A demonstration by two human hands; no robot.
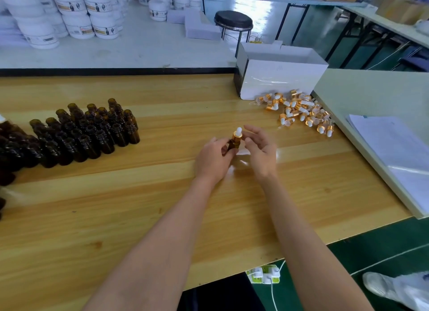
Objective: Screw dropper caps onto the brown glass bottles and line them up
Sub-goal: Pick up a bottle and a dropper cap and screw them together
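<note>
Left hand (214, 158) grips a small capped brown glass bottle (232, 146). Right hand (261, 152) hovers beside it, fingers apart. Round white plastic tubs (76, 25) carry illegible labels.

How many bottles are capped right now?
1. The capped bottle is held in the left hand, centre frame. The open bottles clustered at left show no caps, though some there are cut off by the frame edge.

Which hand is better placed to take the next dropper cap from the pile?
The right hand: it is open, and the pile of dropper caps lies on its side. The left hand grips the capped bottle.
</note>
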